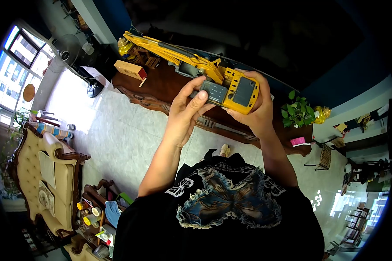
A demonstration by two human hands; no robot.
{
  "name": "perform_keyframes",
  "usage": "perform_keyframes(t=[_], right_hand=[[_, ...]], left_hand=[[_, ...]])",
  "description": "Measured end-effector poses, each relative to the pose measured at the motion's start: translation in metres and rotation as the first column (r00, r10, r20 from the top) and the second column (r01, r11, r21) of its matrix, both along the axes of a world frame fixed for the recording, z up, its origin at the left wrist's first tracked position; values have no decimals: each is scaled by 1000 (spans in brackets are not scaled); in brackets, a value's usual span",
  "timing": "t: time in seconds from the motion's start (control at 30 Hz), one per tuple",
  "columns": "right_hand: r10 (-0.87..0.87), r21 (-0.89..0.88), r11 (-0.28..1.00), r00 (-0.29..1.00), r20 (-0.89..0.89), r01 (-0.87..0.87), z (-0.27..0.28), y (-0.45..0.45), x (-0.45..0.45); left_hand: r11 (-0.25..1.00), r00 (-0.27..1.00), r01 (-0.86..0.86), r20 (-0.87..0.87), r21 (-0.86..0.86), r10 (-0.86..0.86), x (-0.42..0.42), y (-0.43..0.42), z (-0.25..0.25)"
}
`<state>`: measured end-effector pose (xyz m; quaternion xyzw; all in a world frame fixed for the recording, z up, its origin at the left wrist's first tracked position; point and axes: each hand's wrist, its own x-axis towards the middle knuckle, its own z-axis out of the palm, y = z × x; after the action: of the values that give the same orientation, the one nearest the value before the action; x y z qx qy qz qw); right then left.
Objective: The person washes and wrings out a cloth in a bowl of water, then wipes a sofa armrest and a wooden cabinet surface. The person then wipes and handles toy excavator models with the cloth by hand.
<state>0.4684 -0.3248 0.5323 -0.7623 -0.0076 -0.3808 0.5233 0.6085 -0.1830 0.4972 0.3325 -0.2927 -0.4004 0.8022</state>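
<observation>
Both hands hold up a yellow toy excavator (235, 93) in front of me, above the dark wooden cabinet. My right hand (261, 102) wraps round the yellow rear body, thumb underneath and fingers over the far end. At the cab side, my left hand (189, 106) pinches the grey part (214, 92) between thumb and fingers. The long yellow boom (170, 50) stretches away to the upper left, over the cabinet. Part of the excavator's underside is hidden by the body and my fingers.
The wooden cabinet (161, 87) carries a red-and-tan box (130, 69), a potted plant (298, 109) and a pink item (299, 141). A black fan (80, 71) stands at left. Lower left are a beige sofa (59, 174) and a cluttered table (91, 217).
</observation>
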Motion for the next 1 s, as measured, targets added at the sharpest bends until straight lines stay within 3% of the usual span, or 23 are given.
perform_keyframes(t=[0.23, 0.5, 0.83, 1.0], right_hand=[[-4, -87, 996, 998, -64, -2, -5, -1, 1], [18, 110, 994, 987, -163, 0, -14, -1, 4], [17, 227, 973, 964, -266, 45, -27, -2, 18], [18, 218, 973, 914, -406, 78, -29, -5, 21]], left_hand=[[999, 994, -51, -94, -3, 51, 0, 1, -18], [1000, 984, 12, -175, 8, -11, 6, -3, -26], [985, 983, -9, -177, 170, 40, 18, -3, -33], [973, 980, -28, -187, 231, 72, 22, -1, -36]])
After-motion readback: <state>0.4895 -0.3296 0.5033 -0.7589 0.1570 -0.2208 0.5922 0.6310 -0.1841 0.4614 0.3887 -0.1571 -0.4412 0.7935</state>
